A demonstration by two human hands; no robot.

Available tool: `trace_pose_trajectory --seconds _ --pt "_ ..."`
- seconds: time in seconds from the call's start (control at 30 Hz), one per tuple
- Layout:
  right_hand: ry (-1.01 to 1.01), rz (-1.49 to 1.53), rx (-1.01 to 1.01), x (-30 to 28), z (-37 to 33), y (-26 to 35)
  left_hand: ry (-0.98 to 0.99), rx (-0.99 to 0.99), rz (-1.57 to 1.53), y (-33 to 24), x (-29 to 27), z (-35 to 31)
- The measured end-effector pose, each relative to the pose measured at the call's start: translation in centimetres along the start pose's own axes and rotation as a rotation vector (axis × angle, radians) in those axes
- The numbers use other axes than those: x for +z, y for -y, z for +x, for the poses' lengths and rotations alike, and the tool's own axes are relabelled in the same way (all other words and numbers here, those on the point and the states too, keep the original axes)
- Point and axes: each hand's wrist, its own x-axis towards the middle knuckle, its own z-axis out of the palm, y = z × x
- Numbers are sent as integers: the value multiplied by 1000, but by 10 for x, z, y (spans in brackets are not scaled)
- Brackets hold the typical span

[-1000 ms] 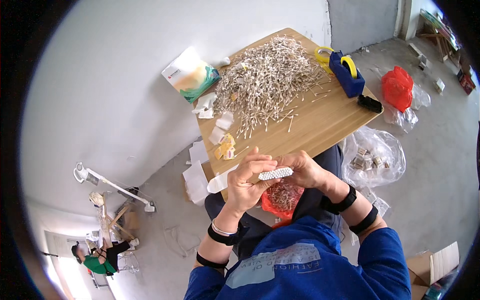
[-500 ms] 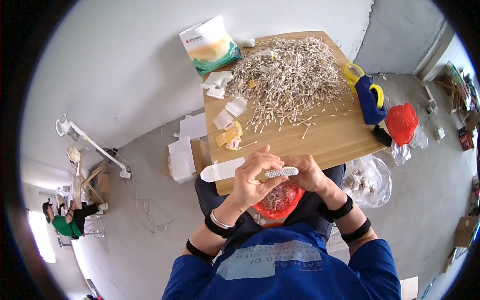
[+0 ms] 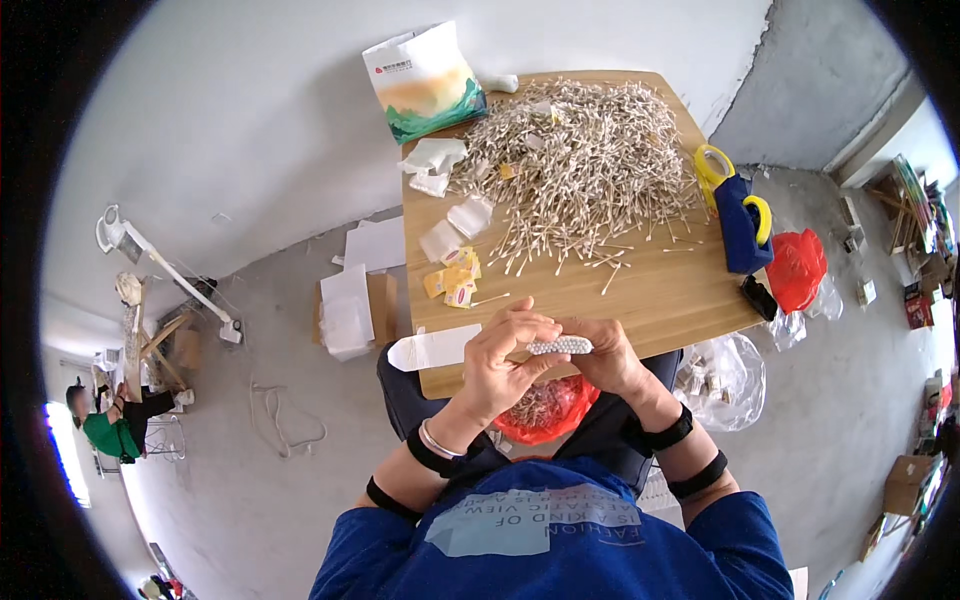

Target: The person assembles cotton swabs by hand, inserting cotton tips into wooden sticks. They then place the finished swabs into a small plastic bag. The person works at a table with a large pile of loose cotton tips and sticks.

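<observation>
Between my hands, above the near edge of the wooden table [image 3: 600, 305], is a flat bundle of cotton swabs [image 3: 560, 345] with its white tips facing me. My left hand [image 3: 500, 350] grips the bundle's left end between thumb and fingers. On the right end, my right hand [image 3: 605, 352] closes with its fingers curled. A large heap of loose cotton swabs [image 3: 590, 170] covers the far part of the table. Small yellow labels [image 3: 457, 277] and clear plastic sleeves [image 3: 455, 230] lie left of it. A white card strip [image 3: 435, 347] is beside my left hand.
A blue tape dispenser [image 3: 745, 228] with yellow rolls stands at the table's right edge. A paper bag [image 3: 425, 85] stands at the back left. Under the near edge a red plastic bag [image 3: 548, 408] holds swabs between my legs. Another person [image 3: 110, 430] sits far left.
The view has shifted slightly. Both hands keep hold of the swab bundle, which stays in nearly the same place with little change in the fingers.
</observation>
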Motion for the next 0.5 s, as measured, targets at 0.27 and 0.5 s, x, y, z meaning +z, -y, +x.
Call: trace_pose_trajectory --seconds 0.27,0.5 --pt "31 -49 -16 0 5 1 49 -41 -64 6 -7 1" --pt "51 -87 4 3 9 3 -15 -34 -48 3 -7 0"
